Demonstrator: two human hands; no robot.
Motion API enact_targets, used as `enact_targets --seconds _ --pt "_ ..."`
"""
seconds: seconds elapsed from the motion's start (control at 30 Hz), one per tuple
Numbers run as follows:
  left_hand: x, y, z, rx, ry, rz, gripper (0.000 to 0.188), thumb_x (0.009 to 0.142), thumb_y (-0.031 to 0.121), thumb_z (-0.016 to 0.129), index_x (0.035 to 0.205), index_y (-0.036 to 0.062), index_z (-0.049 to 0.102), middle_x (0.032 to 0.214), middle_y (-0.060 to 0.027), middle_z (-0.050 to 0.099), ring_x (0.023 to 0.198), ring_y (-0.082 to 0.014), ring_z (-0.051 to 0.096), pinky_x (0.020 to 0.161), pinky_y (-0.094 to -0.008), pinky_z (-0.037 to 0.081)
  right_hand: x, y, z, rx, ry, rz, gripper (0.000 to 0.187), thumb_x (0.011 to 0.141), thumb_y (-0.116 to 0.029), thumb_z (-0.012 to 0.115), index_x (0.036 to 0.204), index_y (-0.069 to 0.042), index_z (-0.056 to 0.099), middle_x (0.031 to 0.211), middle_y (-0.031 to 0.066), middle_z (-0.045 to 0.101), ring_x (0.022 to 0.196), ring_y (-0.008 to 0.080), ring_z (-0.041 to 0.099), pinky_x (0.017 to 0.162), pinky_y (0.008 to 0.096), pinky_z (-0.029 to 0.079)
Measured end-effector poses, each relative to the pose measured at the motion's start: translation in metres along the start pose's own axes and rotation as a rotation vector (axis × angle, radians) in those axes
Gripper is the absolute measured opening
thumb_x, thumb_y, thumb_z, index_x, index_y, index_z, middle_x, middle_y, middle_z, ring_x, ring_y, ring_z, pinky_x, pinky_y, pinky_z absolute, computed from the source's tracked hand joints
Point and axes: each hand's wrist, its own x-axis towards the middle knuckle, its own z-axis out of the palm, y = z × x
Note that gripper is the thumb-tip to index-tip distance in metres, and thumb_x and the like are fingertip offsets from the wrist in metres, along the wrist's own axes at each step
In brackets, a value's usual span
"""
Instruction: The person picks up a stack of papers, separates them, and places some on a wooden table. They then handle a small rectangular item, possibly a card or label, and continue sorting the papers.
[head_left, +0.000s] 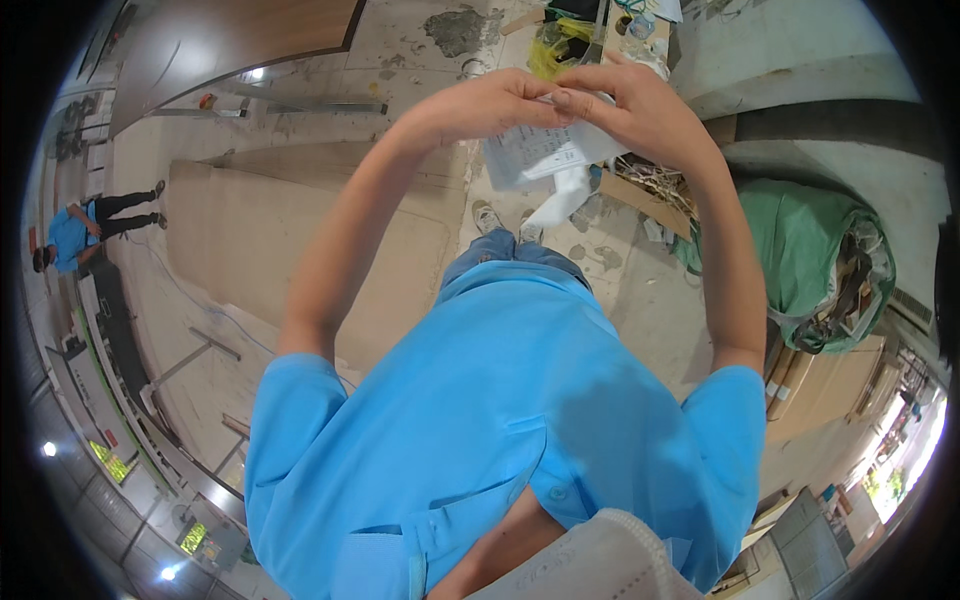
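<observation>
A thin whitish sheet with rows of print, perhaps paper or a plastic bag, hangs from both hands in front of me. My left hand is closed on its upper edge, thumb and fingers pressed together. My right hand grips the same edge from the other side, and the two thumbs meet at the middle. A crumpled white strip dangles below the sheet. The fingers hide the sheet's top edge, and I cannot tell whether the strip is part of it.
To the right, a large green sack bulges with scraps beside a cardboard box of shredded strips. A yellow plastic bag lies beyond my hands. Brown boards cover the floor to the left, where a person stands farther off.
</observation>
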Motion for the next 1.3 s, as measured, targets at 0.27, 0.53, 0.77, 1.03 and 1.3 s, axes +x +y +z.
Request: enact_targets --seconds 0.27,0.53,0.77,1.03,1.3 --pt "0.009 0.01 -0.016 0.222 -0.053 -0.118 0.029 0.092 0.027 0.068 0.106 0.0013 0.072 0.087 -0.0007 0.07 0.078 -0.0057 0.059 0.069 -0.0261 0.046 0.001 0.029 0.016 0.466 -0.226 0.274 0.036 0.093 -0.038 0.065 0.084 -0.003 0.067 0.066 -0.0028 0.053 0.063 0.0062 0.045 0.055 0.0266 0.034" --pt "0.017 0.004 -0.018 0.284 -0.001 -0.14 0.026 0.089 0.025 0.074 0.096 0.0007 0.074 0.079 0.0004 0.068 0.071 -0.0055 0.057 0.066 -0.0253 0.045 0.01 0.032 0.024 0.464 -0.306 0.366 0.038 0.091 -0.038 0.067 0.077 -0.003 0.069 0.062 -0.004 0.049 0.06 0.0055 0.042 0.052 0.0274 0.03" --pt "0.017 0.0 -0.009 0.047 0.157 -0.077 0.022 0.092 0.022 0.071 0.096 0.0007 0.074 0.084 -0.0025 0.07 0.076 -0.0064 0.06 0.068 -0.0255 0.047 0.002 0.053 0.038 0.914 -0.157 0.375 0.027 0.094 -0.029 0.066 0.085 -0.004 0.071 0.072 -0.0049 0.058 0.063 0.0032 0.048 0.054 0.0232 0.036" --pt "0.005 -0.034 -0.004 -0.374 0.527 0.036 0.026 0.095 0.024 0.067 0.104 -0.0007 0.07 0.089 -0.0025 0.07 0.078 -0.0086 0.063 0.071 -0.0256 0.049 -0.088 0.175 0.084 0.201 0.404 0.745 0.045 0.095 -0.039 0.061 0.094 0.005 0.07 0.087 0.015 0.07 0.076 0.0263 0.065 0.069 0.0402 0.05" --pt "0.007 -0.035 0.015 -1.006 0.527 0.139 0.036 0.103 0.031 0.054 0.12 0.0001 0.058 0.11 -0.0091 0.068 0.1 -0.0181 0.066 0.086 -0.0323 0.054 -0.062 0.155 0.058 0.278 0.492 0.522 0.056 0.099 -0.042 0.054 0.133 0.002 0.055 0.125 0.0173 0.064 0.115 0.0297 0.06 0.1 0.0401 0.044"
